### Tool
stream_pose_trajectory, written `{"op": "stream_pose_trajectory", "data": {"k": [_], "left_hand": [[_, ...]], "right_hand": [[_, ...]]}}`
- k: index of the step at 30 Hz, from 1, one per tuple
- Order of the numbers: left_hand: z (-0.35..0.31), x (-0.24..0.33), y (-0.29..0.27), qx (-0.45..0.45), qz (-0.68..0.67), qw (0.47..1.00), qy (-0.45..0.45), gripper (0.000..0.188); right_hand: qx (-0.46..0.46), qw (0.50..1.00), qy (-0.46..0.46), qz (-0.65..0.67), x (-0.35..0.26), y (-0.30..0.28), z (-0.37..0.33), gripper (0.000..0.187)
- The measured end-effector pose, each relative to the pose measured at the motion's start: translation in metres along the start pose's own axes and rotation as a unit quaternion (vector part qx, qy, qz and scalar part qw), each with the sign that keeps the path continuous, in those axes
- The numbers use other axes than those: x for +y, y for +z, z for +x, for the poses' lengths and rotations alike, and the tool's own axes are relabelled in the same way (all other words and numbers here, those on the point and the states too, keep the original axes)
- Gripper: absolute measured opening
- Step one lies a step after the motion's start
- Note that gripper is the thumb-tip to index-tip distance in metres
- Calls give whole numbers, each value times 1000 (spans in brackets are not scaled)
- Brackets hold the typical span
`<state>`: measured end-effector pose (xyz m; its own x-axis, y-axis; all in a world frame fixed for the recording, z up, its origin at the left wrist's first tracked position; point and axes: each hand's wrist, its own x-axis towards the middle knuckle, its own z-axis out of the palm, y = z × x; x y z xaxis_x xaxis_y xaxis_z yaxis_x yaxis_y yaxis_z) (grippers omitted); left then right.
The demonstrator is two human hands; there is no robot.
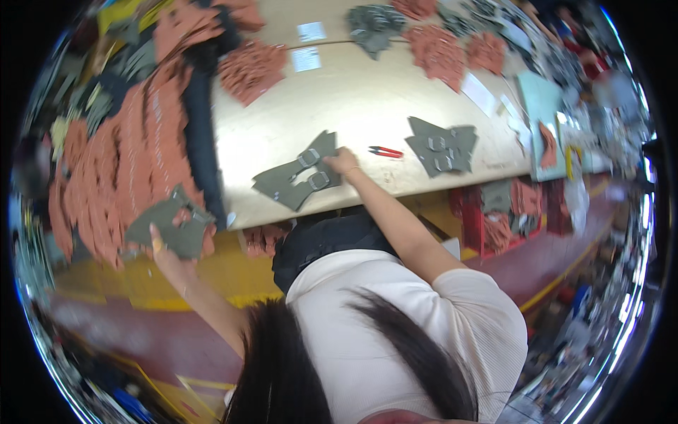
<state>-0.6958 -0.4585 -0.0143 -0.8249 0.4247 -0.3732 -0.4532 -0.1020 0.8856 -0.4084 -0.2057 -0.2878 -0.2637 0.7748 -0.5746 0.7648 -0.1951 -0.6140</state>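
- Fingers of the right hand (344, 163) are close together at the right edge of a grey piece with two buckles (280, 178); I cannot tell if they pinch it or only press on it.
- This piece lies on the pale table (346, 92), near its front edge, in front of the person.
- Left hand (160, 249) is clamped on a second grey piece (167, 225), the thumb on top and the other fingers mostly hidden.
- Second piece is over the lower part of a big heap of salmon pieces (141, 155), at the left of the table.
- Between this heap and the bare table top runs a dark cloth (202, 127).
- Just right of the right hand lie red snips (386, 152).
- Farther right is a grey group with buckles (460, 144), flat on the table.
- Toward the back are a small salmon pile (252, 69), a dark grey pile (374, 28) and two white papers, one nearer (306, 59), one farther (311, 32).
- Below the table, at right, a red crate (474, 227) holds salmon and grey pieces.
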Motion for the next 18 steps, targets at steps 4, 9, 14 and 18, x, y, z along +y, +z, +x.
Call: {"op": "stream_pose_trajectory", "data": {"k": [4, 9, 14, 18], "left_hand": [[16, -5, 6, 1, 4, 1000, -14, 43], [24, -5, 34, -103, 30, 988, -109, 42], [9, -13, 102, -64, 59, 985, -146, 41], [-2, -24, 159, -93, 137, 984, -72, 43]], "right_hand": [[72, 992, -104, -4, -34, 6, -31, 40], [-56, 975, -205, 71, -79, -61, -94, 31], [-28, 953, -240, 183, -72, -169, -148, 26], [-3, 869, -206, 449, -6, -258, -164, 39]]}}
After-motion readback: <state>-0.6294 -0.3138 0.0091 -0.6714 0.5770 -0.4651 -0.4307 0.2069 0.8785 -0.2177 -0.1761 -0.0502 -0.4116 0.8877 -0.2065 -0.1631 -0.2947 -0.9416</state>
